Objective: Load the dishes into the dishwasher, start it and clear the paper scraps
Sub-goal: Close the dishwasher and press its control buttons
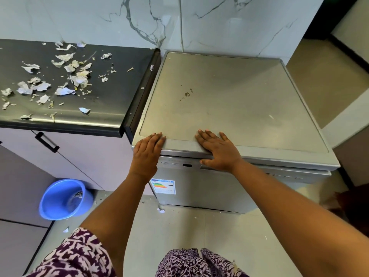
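A silver dishwasher (219, 96) stands against the marble wall with its door closed. My left hand (147, 150) rests flat on the front left corner of its top. My right hand (217, 148) lies flat on the top's front edge, thumb hanging over the door's upper rim. Below the hands runs the control strip (179, 164) with buttons and a small dark display. Several torn paper scraps (60, 80) lie scattered over the black countertop (119, 92) to the left. No dishes are in sight.
A blue bucket (65, 198) with something clear inside sits on the floor by the cabinet. A cabinet door with a black handle (47, 141) is under the counter. A few scraps (160, 210) lie on the tiled floor.
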